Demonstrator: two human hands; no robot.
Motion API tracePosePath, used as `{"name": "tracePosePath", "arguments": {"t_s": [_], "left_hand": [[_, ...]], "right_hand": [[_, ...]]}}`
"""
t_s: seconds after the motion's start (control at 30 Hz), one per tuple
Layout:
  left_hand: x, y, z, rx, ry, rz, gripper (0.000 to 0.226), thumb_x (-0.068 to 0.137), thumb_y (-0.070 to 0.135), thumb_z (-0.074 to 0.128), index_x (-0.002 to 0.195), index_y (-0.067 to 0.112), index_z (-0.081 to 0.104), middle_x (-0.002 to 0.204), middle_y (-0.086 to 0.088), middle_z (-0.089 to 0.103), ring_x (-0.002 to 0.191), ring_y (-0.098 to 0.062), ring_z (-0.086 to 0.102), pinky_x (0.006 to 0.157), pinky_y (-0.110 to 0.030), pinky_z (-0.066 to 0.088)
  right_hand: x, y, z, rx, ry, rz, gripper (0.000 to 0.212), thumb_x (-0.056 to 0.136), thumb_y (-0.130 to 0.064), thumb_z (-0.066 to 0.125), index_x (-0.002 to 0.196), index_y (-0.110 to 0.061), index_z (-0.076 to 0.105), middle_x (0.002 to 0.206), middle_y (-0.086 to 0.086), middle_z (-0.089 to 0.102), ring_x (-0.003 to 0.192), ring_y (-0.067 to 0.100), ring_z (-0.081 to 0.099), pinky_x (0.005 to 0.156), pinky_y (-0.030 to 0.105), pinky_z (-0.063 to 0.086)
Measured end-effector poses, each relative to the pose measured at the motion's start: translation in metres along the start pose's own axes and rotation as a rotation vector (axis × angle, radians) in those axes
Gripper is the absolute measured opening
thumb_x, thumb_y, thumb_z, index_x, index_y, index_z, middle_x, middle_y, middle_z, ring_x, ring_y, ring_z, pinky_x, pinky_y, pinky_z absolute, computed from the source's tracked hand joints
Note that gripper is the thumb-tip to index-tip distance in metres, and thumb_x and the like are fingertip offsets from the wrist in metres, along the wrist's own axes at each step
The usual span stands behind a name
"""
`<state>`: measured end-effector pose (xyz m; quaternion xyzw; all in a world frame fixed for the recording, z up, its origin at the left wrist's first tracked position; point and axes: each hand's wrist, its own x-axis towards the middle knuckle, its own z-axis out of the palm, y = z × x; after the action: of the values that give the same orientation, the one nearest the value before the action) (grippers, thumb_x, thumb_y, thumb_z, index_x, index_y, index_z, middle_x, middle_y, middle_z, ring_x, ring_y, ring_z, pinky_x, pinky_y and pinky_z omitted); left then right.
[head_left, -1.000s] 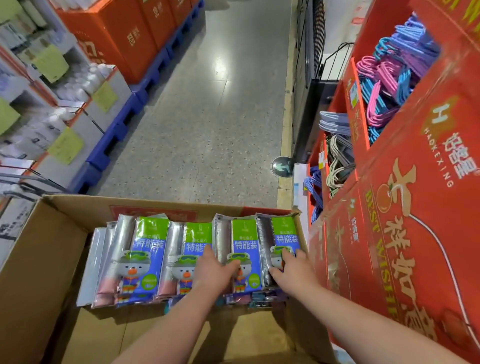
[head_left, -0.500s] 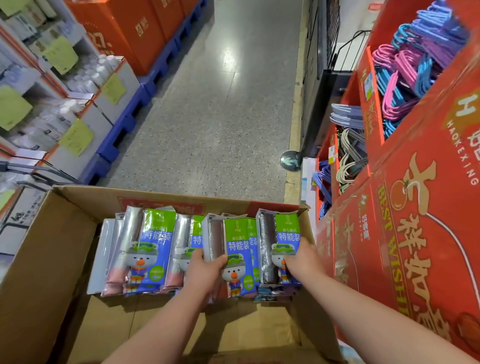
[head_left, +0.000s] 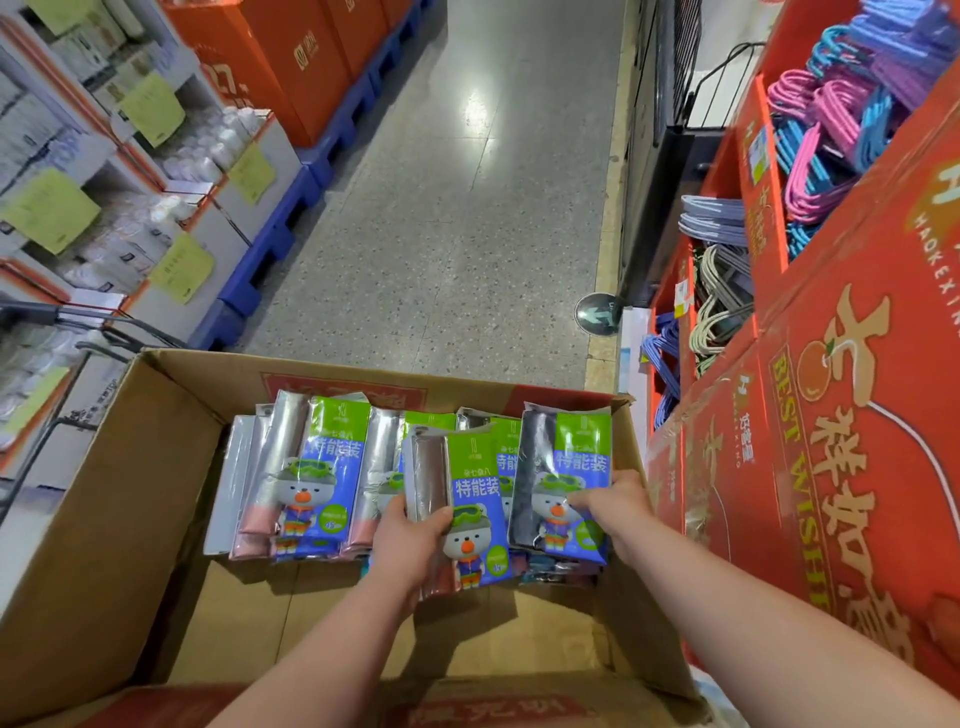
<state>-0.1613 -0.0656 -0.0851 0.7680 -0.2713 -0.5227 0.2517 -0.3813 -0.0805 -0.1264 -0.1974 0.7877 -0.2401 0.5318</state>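
An open cardboard box (head_left: 130, 478) in front of me holds several flat packs with green-and-blue labels and a cartoon bear. My left hand (head_left: 410, 545) grips one pack (head_left: 467, 499) by its lower left side and holds it raised above the others. My right hand (head_left: 613, 504) grips the rightmost pack (head_left: 566, 478) at its right edge, thumb on its front. More packs (head_left: 306, 478) lie in a row at the left of the box, and others are half hidden beneath the held ones.
Red display cartons (head_left: 852, 441) stand close on the right, with bins of coloured hangers (head_left: 841, 119). Shelves of white goods with yellow-green tags (head_left: 52, 208) line the left on blue pallets (head_left: 270, 260). Orange boxes (head_left: 280, 57) stand further back. A speckled floor aisle (head_left: 457, 208) runs ahead.
Both hands have lifted their packs up and toward me out of the row. The left pack now stands clear above its neighbours. The camera has tilted slightly.
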Motion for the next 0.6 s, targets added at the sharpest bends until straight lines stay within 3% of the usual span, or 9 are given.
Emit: {"name": "tracePosePath", "arguments": {"t_s": [0.27,0.4,0.47,0.6], "left_hand": [[-0.04,-0.008,-0.022,-0.104,-0.045,0.054,0.02,0.088,0.008,0.064,0.103,0.015,0.054,0.101,-0.013,0.068,0.089,-0.033,0.069,0.081,-0.055,0.056],[-0.074,-0.013,-0.041,-0.165,-0.064,0.12,0.035,0.084,0.009,0.067,0.116,0.017,0.055,0.107,-0.014,0.069,0.093,-0.032,0.069,0.083,-0.053,0.056],[-0.09,-0.018,-0.053,-0.188,-0.065,0.142,0.046,0.079,0.014,0.072,0.122,0.013,0.054,0.112,-0.015,0.067,0.094,-0.032,0.068,0.083,-0.049,0.056],[-0.129,-0.029,-0.075,-0.25,-0.059,0.225,0.028,0.086,0.005,0.066,0.112,0.008,0.056,0.1,-0.017,0.067,0.082,-0.03,0.066,0.072,-0.04,0.055]], "right_hand": [[-0.058,0.014,-0.006,-0.022,-0.03,-0.203,0.054,0.078,0.004,0.071,0.124,-0.007,0.045,0.101,0.004,0.057,0.085,0.021,0.057,0.07,0.029,0.046],[-0.098,0.023,-0.014,-0.01,-0.068,-0.292,0.04,0.079,0.003,0.071,0.109,-0.014,0.05,0.097,0.002,0.058,0.084,0.021,0.059,0.075,0.034,0.051],[-0.118,0.026,-0.018,0.027,-0.071,-0.341,0.038,0.078,0.006,0.07,0.094,-0.02,0.048,0.094,0.002,0.059,0.077,0.02,0.059,0.074,0.035,0.051],[-0.162,0.036,-0.028,0.074,-0.059,-0.441,0.039,0.077,0.011,0.068,0.099,-0.014,0.046,0.089,0.001,0.058,0.071,0.016,0.056,0.061,0.023,0.051]]}}
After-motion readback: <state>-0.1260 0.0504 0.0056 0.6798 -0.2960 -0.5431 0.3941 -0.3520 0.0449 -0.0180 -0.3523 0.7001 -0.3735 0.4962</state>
